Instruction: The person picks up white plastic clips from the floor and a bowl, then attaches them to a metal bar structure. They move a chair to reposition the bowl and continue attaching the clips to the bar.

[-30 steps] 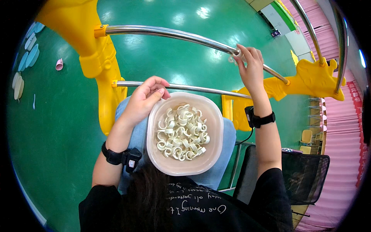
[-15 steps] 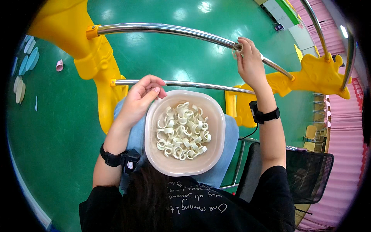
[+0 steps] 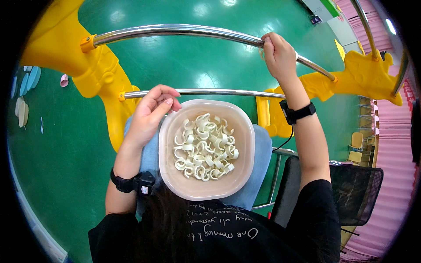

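On my lap rests a pale pinkish plastic bowl [image 3: 163, 149] with a rounded square shape. Inside it lies a heap of white C-shaped clips [image 3: 204, 151]. My left hand [image 3: 154, 109] hovers at the bowl's upper left rim, fingers loosely curled and thumb apart, with nothing visible in it. My right hand [image 3: 280, 56] is closed at the upper metal bar [image 3: 184, 30]. A pale curved edge shows under its fingers, seemingly one of the clips, mostly hidden. Just right of that hand, a white band [image 3: 296, 55] sits on the bar.
Yellow plastic posts [image 3: 103, 79] hold the bars, including a lower metal bar [image 3: 219, 92] beyond the bowl. Left on the green floor are a pink cup [image 3: 64, 80] and blue trays [image 3: 33, 78]. A black mesh chair [image 3: 357, 193] stands at right, near pink curtains [image 3: 394, 144].
My right hand has closed more tightly at the upper bar, its fingers now folded over. The whole view has shifted slightly; my left hand stays by the bowl's rim.
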`<act>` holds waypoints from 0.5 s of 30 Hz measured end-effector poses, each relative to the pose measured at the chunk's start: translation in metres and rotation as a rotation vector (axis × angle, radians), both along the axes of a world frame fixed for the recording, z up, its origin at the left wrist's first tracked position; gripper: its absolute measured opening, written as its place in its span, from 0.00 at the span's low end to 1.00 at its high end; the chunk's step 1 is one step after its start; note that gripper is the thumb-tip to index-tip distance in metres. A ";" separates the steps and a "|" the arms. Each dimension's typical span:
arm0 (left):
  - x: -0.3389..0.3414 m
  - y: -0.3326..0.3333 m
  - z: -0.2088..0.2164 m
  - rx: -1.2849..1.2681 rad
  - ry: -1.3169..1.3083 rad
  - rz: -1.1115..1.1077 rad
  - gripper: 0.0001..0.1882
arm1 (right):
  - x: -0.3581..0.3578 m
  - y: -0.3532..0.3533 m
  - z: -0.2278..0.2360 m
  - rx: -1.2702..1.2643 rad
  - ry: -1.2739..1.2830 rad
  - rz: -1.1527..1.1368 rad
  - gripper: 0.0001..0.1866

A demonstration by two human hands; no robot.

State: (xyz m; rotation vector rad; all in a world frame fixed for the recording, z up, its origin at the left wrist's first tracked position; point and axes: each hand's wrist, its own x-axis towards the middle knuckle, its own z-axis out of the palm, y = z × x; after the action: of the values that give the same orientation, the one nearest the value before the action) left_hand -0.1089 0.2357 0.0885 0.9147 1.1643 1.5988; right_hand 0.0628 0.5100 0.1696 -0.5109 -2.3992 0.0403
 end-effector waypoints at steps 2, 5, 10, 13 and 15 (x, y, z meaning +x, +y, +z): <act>0.000 0.000 0.000 0.000 0.010 0.002 0.09 | -0.003 0.008 -0.007 0.072 0.034 -0.005 0.10; 0.001 0.000 0.001 -0.003 0.023 0.005 0.09 | -0.004 0.010 -0.011 0.131 0.090 0.023 0.11; 0.002 0.001 0.000 -0.013 0.048 0.017 0.10 | -0.005 0.015 -0.016 0.237 0.100 0.047 0.12; 0.003 0.001 0.001 -0.025 0.056 0.025 0.10 | -0.005 0.018 -0.017 0.302 0.101 0.067 0.12; 0.003 0.001 0.001 -0.027 0.058 0.027 0.10 | -0.006 0.020 -0.018 0.325 0.102 0.076 0.12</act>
State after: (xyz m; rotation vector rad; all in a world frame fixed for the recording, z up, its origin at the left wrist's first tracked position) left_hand -0.1055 0.2367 0.0898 0.9365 1.2404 1.5840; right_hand 0.0573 0.5300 0.1513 -0.2586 -2.2643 -0.2792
